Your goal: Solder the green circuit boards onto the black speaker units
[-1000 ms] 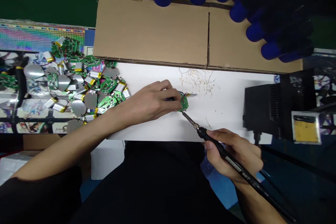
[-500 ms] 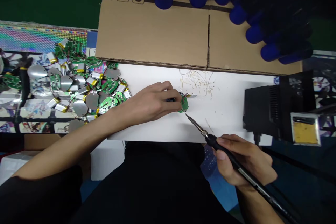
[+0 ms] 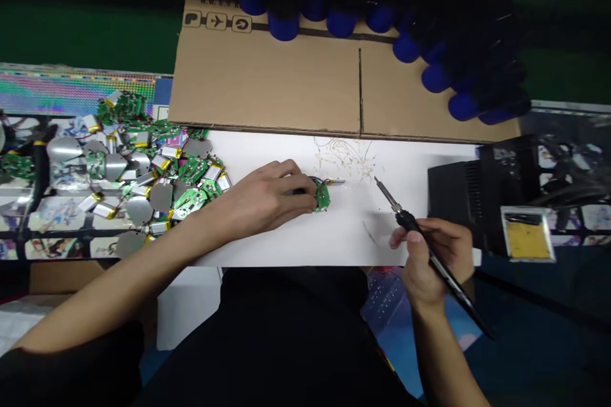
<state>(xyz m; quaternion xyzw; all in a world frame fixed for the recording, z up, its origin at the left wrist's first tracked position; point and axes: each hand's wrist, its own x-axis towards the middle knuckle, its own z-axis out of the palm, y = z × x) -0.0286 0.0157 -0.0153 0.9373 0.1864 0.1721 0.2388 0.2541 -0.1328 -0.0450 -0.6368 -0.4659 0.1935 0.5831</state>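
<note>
My left hand (image 3: 281,196) grips a small green circuit board (image 3: 323,197) by its left side, low over the white work surface (image 3: 258,248). A thin silvery piece (image 3: 338,182) with a yellow end sticks out past the board, and dark wire shows above my fingertips. In my right hand (image 3: 434,257) is a black soldering iron (image 3: 405,219), held like a pen. Its metal tip points up and left, apart from the board and near scattered wire scraps (image 3: 341,152). My left fingers hide part of the board.
Circuit boards, battery cells and metal discs (image 3: 162,194) lie heaped at the left, beside black-handled pliers (image 3: 41,162). A cardboard box (image 3: 272,95) borders the back, with blue-ended cylinders (image 3: 341,22) above. At right stand a black soldering station (image 3: 453,197) and a yellow sponge tray (image 3: 527,238).
The soldering iron has moved away from the board, up and to the right, with my right hand. My left hand still holds the board. The whole view has shifted slightly.
</note>
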